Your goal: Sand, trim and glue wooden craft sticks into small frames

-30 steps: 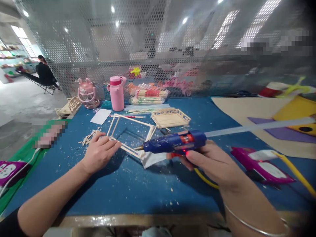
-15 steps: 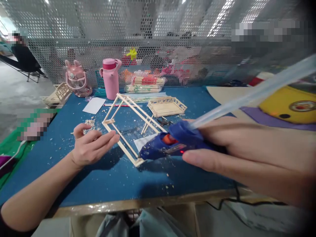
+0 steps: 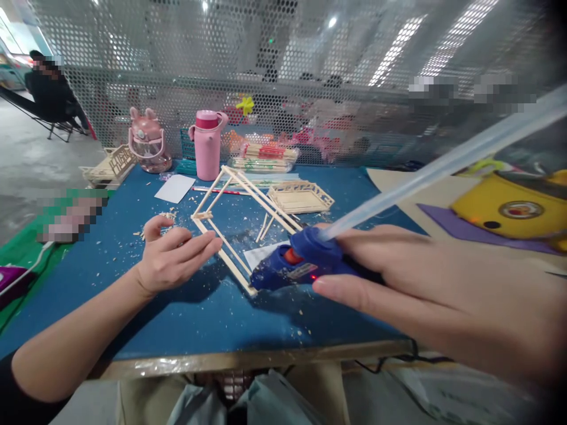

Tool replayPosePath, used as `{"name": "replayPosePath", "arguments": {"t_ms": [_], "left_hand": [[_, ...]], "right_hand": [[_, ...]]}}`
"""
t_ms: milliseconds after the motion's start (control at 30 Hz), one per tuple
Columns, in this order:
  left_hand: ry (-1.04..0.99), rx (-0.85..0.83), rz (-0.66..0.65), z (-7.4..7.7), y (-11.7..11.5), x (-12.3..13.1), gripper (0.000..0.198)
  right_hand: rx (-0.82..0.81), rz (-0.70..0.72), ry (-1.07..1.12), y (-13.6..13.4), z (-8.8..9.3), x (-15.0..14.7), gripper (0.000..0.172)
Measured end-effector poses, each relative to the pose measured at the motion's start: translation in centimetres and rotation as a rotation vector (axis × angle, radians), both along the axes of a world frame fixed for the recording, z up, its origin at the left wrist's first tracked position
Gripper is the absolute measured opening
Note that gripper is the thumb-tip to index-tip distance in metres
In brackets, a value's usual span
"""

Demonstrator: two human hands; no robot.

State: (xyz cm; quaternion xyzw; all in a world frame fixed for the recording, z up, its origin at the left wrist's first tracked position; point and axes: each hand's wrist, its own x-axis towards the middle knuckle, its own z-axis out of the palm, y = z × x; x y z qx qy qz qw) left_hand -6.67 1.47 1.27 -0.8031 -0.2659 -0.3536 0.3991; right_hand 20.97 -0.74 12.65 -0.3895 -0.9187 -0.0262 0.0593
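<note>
My right hand [image 3: 425, 289] grips a blue hot glue gun [image 3: 301, 262] with a long clear glue stick [image 3: 443, 165] jutting up to the right. Its nozzle touches the near corner of a frame of thin wooden sticks [image 3: 239, 218], which stands tilted on the blue table mat [image 3: 212, 319]. My left hand [image 3: 172, 257] steadies the frame's left rail, its fingers stretched out and pinching the stick. A white paper scrap [image 3: 261, 255] lies under the gun.
At the back stand a pink bottle [image 3: 207, 144], a pink bunny cup [image 3: 148, 140], packs of sticks [image 3: 263, 159] and a finished stick tray [image 3: 299, 198]. Another stick piece [image 3: 108, 167] sits far left. Yellow and purple felt [image 3: 509, 212] lies right. A perforated screen [image 3: 283, 71] backs the table. A person sits far left.
The frame went from lying flat to tilted up on edge. My right hand swung the glue gun so the stick points up right, its nozzle at the near corner.
</note>
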Motion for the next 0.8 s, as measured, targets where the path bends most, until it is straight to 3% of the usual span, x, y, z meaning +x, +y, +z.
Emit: {"name": "replayPosePath", "arguments": {"t_ms": [200,400,500,600,700,800], "left_hand": [[-0.005,-0.015,-0.022,-0.1,0.1,0.1,0.023],[-0.012,-0.030,-0.018,-0.3,0.1,0.1,0.025],[-0.029,-0.060,-0.030,-0.4,0.1,0.1,0.026],[-0.024,-0.069,-0.027,-0.5,0.1,0.0,0.026],[-0.012,-0.073,-0.013,-0.6,0.2,0.0,0.023],[-0.024,-0.108,-0.006,-0.6,0.3,0.0,0.022]], "right_hand": [[0.167,0.202,0.018,0.2,-0.7,0.7,0.020],[0.182,0.299,0.008,0.2,-1.0,1.4,0.021],[0.118,0.213,0.001,0.1,-0.3,0.5,0.024],[-0.085,0.058,0.047,0.2,0.5,-0.6,0.037],[-0.286,-0.022,0.134,0.3,1.1,-0.8,0.035],[-0.305,-0.053,0.325,0.5,1.5,0.2,0.034]]}}
